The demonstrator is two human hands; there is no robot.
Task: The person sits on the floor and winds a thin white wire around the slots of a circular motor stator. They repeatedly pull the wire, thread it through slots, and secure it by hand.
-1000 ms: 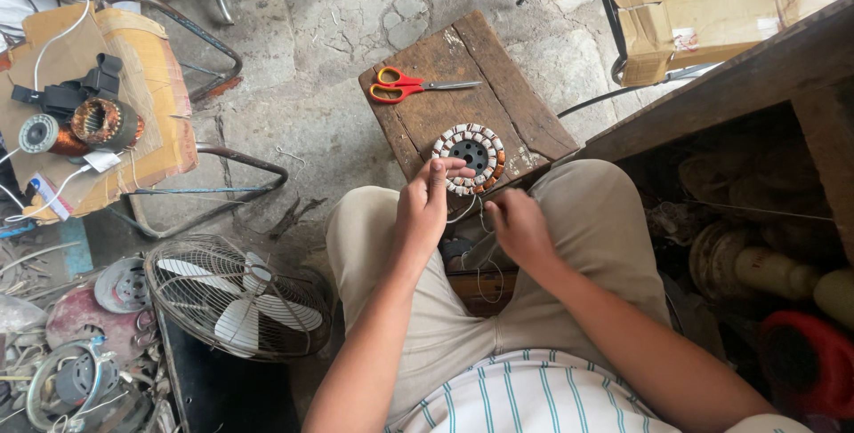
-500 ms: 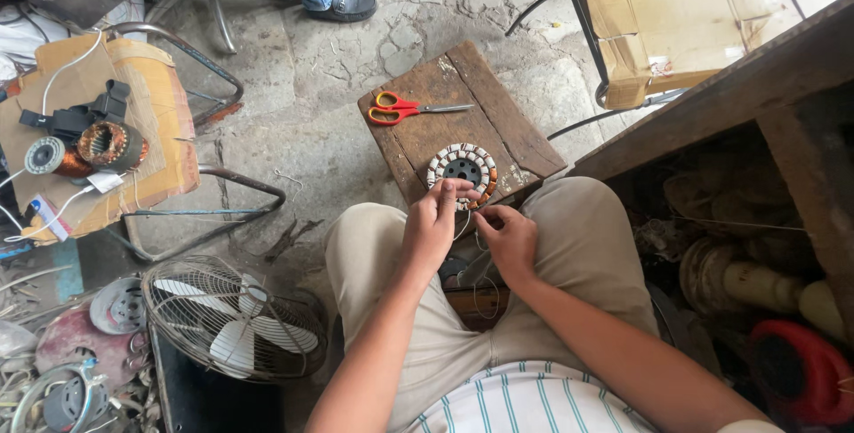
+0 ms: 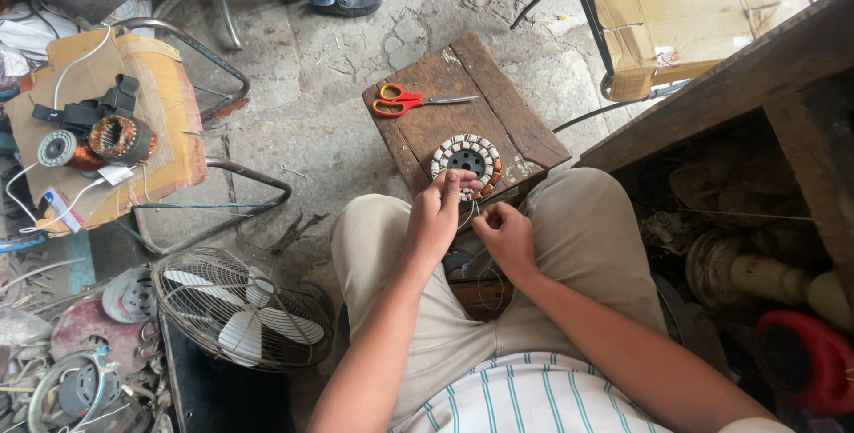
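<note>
A round motor stator (image 3: 468,160) with copper and white windings lies on a small wooden stool (image 3: 498,122) in front of my knees. My left hand (image 3: 438,211) rests at the stator's near edge, fingers pinched on a thin wire (image 3: 471,216) that leads from it. My right hand (image 3: 505,236) is just to the right, fingers closed on the same thin wire, which hangs down in a loop between my legs. Orange-handled scissors (image 3: 405,100) lie at the far side of the stool.
A chair with cardboard (image 3: 165,122) at the left holds another copper stator (image 3: 117,138), wires and black parts. A fan with a wire guard (image 3: 240,308) lies on the floor by my left leg. Another person's shoe (image 3: 349,0) shows at the top. A wooden bench (image 3: 756,60) stands right.
The view has shifted, so the stool and stator sit higher and more central. My two hands have drawn closer together at the stator's near edge, with the wire between them.
</note>
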